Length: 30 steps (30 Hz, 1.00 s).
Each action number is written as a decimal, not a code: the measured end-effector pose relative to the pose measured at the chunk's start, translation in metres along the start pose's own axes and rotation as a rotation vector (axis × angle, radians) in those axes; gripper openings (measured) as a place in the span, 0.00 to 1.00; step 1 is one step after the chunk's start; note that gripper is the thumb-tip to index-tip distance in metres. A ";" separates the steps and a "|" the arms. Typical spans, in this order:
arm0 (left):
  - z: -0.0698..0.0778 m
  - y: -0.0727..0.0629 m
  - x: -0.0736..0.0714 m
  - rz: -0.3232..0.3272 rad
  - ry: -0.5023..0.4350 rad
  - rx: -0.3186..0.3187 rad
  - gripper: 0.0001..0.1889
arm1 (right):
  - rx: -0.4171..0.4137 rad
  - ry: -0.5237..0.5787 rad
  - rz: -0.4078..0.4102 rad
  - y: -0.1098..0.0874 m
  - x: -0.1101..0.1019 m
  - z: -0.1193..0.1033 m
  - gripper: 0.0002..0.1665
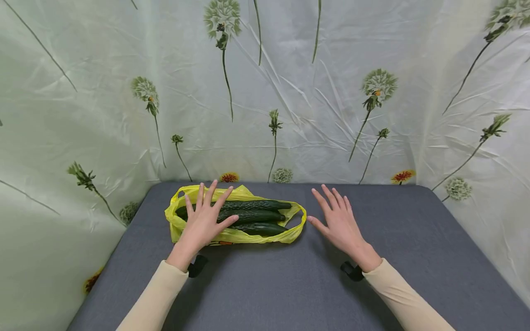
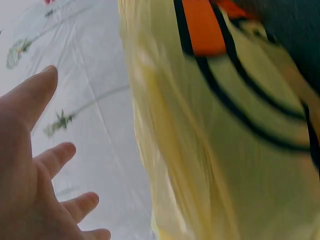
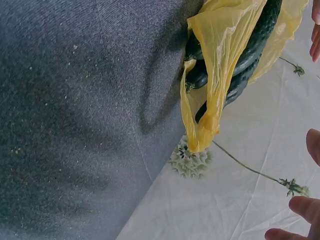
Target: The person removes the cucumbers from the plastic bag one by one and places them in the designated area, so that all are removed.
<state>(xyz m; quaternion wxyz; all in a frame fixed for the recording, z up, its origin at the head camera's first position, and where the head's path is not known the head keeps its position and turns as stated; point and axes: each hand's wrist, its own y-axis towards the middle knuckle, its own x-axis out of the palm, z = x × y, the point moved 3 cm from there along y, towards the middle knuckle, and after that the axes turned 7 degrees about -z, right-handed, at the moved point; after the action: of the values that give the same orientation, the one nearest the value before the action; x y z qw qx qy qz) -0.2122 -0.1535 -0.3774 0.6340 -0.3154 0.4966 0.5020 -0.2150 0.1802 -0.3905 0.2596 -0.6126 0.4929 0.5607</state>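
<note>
A yellow plastic bag point(image 1: 242, 236) lies on the grey table with its mouth spread wide. Several dark green, bumpy cucumbers point(image 1: 256, 216) rest in it side by side. My left hand point(image 1: 203, 223) hovers over the bag's left part with fingers spread, hiding some of the cucumbers. In the left wrist view, the bag's side point(image 2: 200, 150) with an orange and black print stands apart from the fingers. To the right of the bag my right hand point(image 1: 341, 225) is held above the table, fingers straight, nothing in it. The cucumber ends point(image 3: 197, 75) show at the bag's opening in the right wrist view.
The table point(image 1: 269, 285) is covered in grey cloth. Behind it and at both sides hangs a pale curtain point(image 1: 298, 101) printed with dandelions. Each wrist wears a black camera mount, as on the right wrist mount point(image 1: 352, 271).
</note>
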 end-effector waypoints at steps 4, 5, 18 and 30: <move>-0.014 -0.002 -0.010 0.010 -0.005 0.003 0.40 | -0.038 0.024 0.009 0.001 0.000 -0.002 0.43; -0.018 -0.003 -0.013 0.013 -0.008 0.006 0.40 | -0.048 0.027 0.011 0.001 0.001 -0.003 0.43; -0.067 -0.011 -0.035 -0.009 -0.078 0.078 0.38 | -0.180 0.082 0.039 0.006 0.008 -0.017 0.41; -0.097 -0.008 -0.025 -0.044 -0.125 0.224 0.36 | -0.217 0.133 0.026 0.009 0.023 -0.028 0.39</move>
<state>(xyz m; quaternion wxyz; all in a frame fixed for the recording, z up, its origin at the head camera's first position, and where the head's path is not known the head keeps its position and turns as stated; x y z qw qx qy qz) -0.2356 -0.2516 -0.3841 0.7057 -0.2213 0.5023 0.4480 -0.2141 0.1454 -0.4037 0.1513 -0.6666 0.4534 0.5719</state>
